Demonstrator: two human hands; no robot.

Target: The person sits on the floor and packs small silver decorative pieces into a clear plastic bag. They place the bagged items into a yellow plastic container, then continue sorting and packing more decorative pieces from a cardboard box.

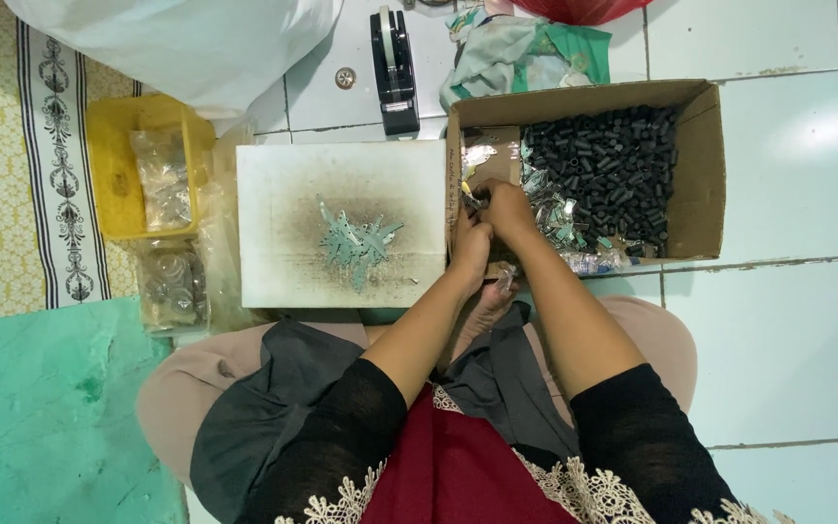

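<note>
My left hand [470, 245] and my right hand [506, 209] meet at the near left edge of a cardboard box [700, 165]. Together they pinch a small clear packet [471, 194] with a greenish card in it. The box holds a heap of small black cylinders [613, 165] and several shiny clear packets [560, 218]. To the left lies a white board [283, 194] with a grey smudge and a small pile of pale green card strips [356, 243].
A yellow plastic tub [109, 146] holding clear bags stands at the left beside more clear bags [172, 286]. A black tape dispenser [395, 68] lies behind the board. A white sack [186, 39] and crumpled cloth [516, 53] lie at the back on the tiled floor [788, 340].
</note>
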